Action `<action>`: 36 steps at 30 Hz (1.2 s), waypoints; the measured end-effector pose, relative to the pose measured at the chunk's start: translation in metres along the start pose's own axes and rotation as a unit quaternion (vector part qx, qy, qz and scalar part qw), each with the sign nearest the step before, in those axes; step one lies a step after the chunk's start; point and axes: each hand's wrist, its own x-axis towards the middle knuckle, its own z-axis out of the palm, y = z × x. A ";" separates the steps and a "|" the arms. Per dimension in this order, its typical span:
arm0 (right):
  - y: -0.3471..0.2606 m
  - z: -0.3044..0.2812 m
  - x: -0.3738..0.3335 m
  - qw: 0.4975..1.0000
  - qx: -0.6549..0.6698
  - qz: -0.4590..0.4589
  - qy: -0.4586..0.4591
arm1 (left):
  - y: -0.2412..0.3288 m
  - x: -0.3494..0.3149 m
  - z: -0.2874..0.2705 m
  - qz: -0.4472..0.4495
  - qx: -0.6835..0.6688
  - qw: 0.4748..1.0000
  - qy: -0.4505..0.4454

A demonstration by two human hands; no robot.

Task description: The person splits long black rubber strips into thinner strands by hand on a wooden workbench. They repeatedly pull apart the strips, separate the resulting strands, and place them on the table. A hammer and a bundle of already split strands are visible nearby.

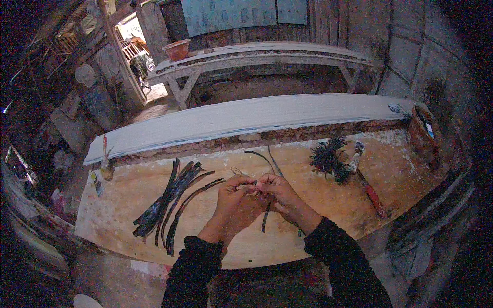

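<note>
My left hand (237, 201) and my right hand (286, 198) meet over the middle of the wooden board, fingertips pinched together. A thin black strip (265, 219) hangs below the fingers, and dark strip ends stick out beyond them. Exactly what lies between the fingertips is too small to make out. Beside my left fingers a thin loop of wire or cord (235, 170) shows. Left of my hands is a loose pile of flat black strips (167, 203), some curved. To the right sits a bushy bundle of short black pieces (328, 159), with a red-handled hammer (371, 194) next to it.
A long pale plank (246, 115) crosses behind the wooden board (118, 200). Small tools, one a red-handled brush (106, 161), stand at the left. A brown container (425, 136) stands at the right end. Farther back are a bench (257, 56) and an orange bowl (177, 50).
</note>
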 end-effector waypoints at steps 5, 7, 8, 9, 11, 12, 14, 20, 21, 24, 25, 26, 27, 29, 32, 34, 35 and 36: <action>-0.003 0.003 -0.002 1.000 -0.012 0.014 -0.011 | 0.004 0.001 -0.003 -0.085 -0.047 0.995 -0.015; -0.002 0.002 0.001 0.999 -0.027 0.002 -0.019 | 0.001 0.006 -0.012 -0.062 0.048 0.997 -0.017; -0.004 0.005 -0.001 1.000 -0.025 0.003 -0.009 | 0.001 0.008 -0.013 -0.048 0.111 0.992 -0.020; -0.006 0.008 -0.003 1.000 -0.022 0.004 0.000 | -0.002 0.011 -0.017 -0.045 0.132 0.990 -0.024; -0.008 0.015 -0.005 1.000 -0.016 -0.001 -0.007 | -0.015 0.020 -0.036 -0.048 0.132 0.990 -0.033; -0.007 0.016 -0.005 1.000 -0.012 -0.005 -0.022 | -0.021 0.024 -0.045 -0.055 0.111 0.992 -0.038; -0.006 0.015 -0.006 1.000 -0.013 -0.007 -0.024 | -0.017 0.022 -0.040 -0.073 0.025 0.995 -0.058; -0.005 0.015 -0.005 0.999 -0.025 -0.014 -0.017 | -0.018 0.024 -0.045 -0.059 0.003 0.995 -0.078; -0.003 0.012 -0.003 0.999 0.000 -0.022 -0.030 | -0.020 0.024 -0.046 -0.062 0.039 0.994 -0.078; -0.011 0.017 -0.007 0.995 0.076 -0.016 -0.055 | -0.015 0.018 -0.038 -0.071 0.139 0.985 -0.079; -0.013 0.020 -0.009 0.993 0.101 -0.009 -0.062 | -0.013 0.016 -0.036 -0.077 0.134 0.984 -0.088; -0.013 0.018 -0.008 0.990 0.113 -0.006 -0.087 | -0.013 0.013 -0.037 -0.086 0.051 0.988 -0.113; -0.013 0.014 -0.007 0.986 0.124 -0.003 -0.113 | -0.012 0.011 -0.038 -0.095 -0.032 0.985 -0.138; -0.011 0.006 -0.006 0.981 0.134 -0.002 -0.142 | -0.006 0.009 -0.035 -0.073 0.023 0.984 -0.159; -0.005 0.000 -0.003 0.975 0.151 0.006 -0.163 | -0.008 0.012 -0.045 -0.062 0.065 0.979 -0.184; -0.003 -0.003 -0.003 0.969 0.180 0.017 -0.171 | -0.011 0.014 -0.049 -0.062 0.073 0.977 -0.189; 0.001 -0.010 0.000 0.970 0.168 0.011 -0.172 | -0.012 0.015 -0.049 -0.062 0.073 0.978 -0.187; 0.006 -0.018 0.005 0.972 0.157 0.005 -0.173 | -0.013 0.016 -0.049 -0.062 0.074 0.978 -0.184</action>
